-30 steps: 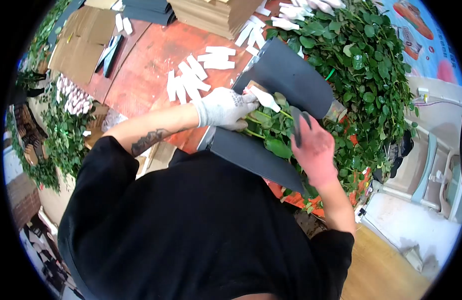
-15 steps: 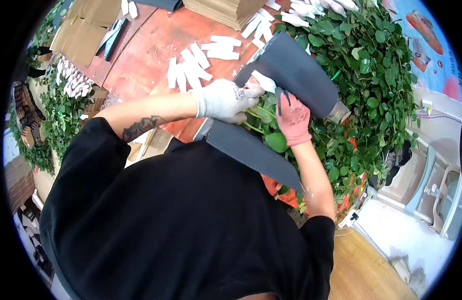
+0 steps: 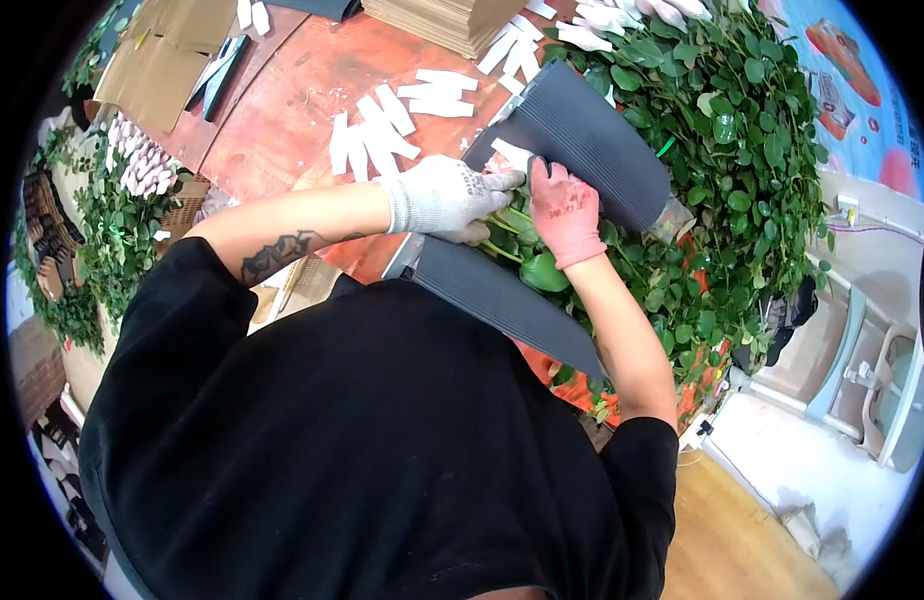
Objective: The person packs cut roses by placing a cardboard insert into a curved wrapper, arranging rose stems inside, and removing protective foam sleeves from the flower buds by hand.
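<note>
My left hand [image 3: 447,197], in a pale grey knit glove, curls over green flower stems [image 3: 502,240] whose ends it hides. Its forefinger reaches toward a white-sleeved bud [image 3: 510,154]. My right hand [image 3: 565,212], in a pink glove with dark fingertips, is closed on that bud, just below the white sleeve. Broad green leaves [image 3: 544,272] hang out below the hands. The stems lie between two dark ribbed padded flaps, an upper flap [image 3: 592,145] and a lower flap [image 3: 502,300]. What sits under my left palm is hidden.
Loose white sleeves [image 3: 382,135] lie on the red table [image 3: 292,100], beyond my left hand. Stacked cardboard [image 3: 447,22] is at the back, with a dark-handled tool [image 3: 220,78] to its left. Leafy rose stems [image 3: 732,170] pile up at the right; sleeved buds [image 3: 142,160] stand at the left.
My right hand has moved left and slightly up, bringing the white-sleeved bud closer to my left hand's fingers. My left hand has barely moved.
</note>
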